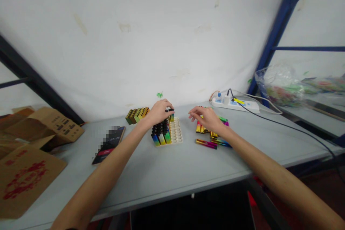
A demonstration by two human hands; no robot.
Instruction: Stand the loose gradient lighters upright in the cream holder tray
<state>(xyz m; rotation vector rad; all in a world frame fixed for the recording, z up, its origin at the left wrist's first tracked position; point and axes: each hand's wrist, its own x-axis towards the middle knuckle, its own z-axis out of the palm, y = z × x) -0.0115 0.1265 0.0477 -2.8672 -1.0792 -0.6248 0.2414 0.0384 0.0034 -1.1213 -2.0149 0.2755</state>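
Note:
My left hand [161,110] pinches a shiny gold-green tube with a black top [171,115], held upright over the white holed tray [176,137]. Several gradient-coloured metallic tubes with black tops [161,134] stand in the left part of that tray. Empty holes show along its right side. Over a loose pile of shiny tubes [199,126] hovers my right hand [206,118], fingers bent and apart, with nothing visible between them. A pink-and-gold tube [206,144] lies in front of the pile. The right hand hides part of the pile.
Behind my left wrist stands a block of gold tubes [137,114]. A phone [109,144] and opened cardboard boxes [29,172] are on the left of the grey table [151,183]. At the back right lies a power strip [235,104] with cables, and a plastic bag [281,82] beyond it.

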